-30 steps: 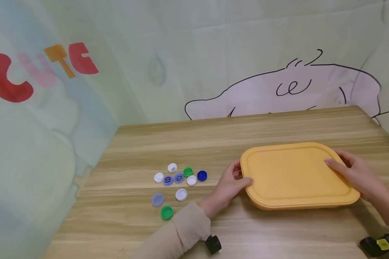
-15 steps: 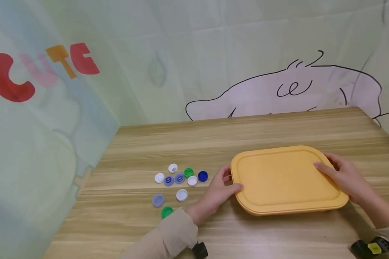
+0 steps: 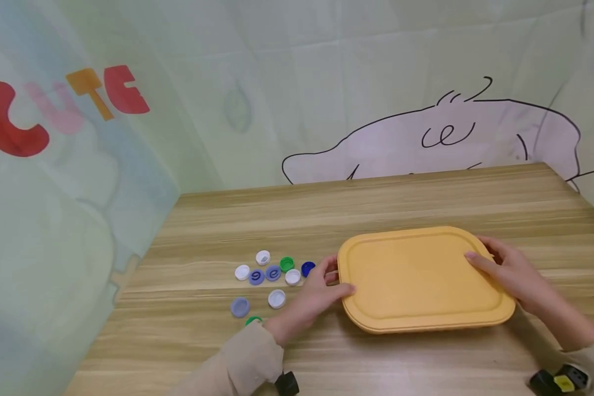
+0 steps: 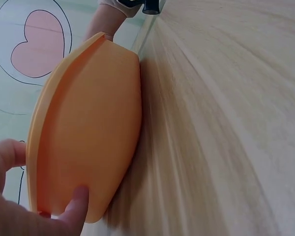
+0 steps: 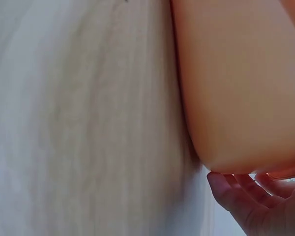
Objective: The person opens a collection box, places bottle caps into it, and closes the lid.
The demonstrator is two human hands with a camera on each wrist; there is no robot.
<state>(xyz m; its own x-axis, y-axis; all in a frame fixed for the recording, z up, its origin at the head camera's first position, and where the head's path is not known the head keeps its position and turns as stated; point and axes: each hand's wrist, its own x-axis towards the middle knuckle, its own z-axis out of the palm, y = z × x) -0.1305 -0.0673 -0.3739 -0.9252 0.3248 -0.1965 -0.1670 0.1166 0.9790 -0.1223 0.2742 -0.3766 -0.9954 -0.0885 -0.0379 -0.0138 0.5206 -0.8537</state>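
A yellow-orange lidded box (image 3: 425, 280) with rounded corners is between my two hands. My left hand (image 3: 319, 291) grips its left end, the thumb over the lid's rim. In the left wrist view, a fingertip presses the smooth side wall (image 4: 93, 118) below the lid. My right hand (image 3: 512, 272) holds the opposite end, thumb lying on the lid; in the right wrist view its fingers (image 5: 246, 196) reach around the box's end. The lid is on and hides the inside. The underside appears at or very close to the tabletop.
Left of the box, several bottle caps lie scattered: white (image 3: 276, 298), purple (image 3: 240, 307), green (image 3: 286, 264) and dark blue (image 3: 307, 268). My left sleeve (image 3: 247, 357) partly covers a green cap (image 3: 254, 320). A printed cloth backdrop (image 3: 257, 99) stands behind the wooden table (image 3: 237, 220).
Both hands have moved the box left and slightly toward me. The left hand now reaches close to the dark blue cap, and the left sleeve partly covers the nearest green cap.
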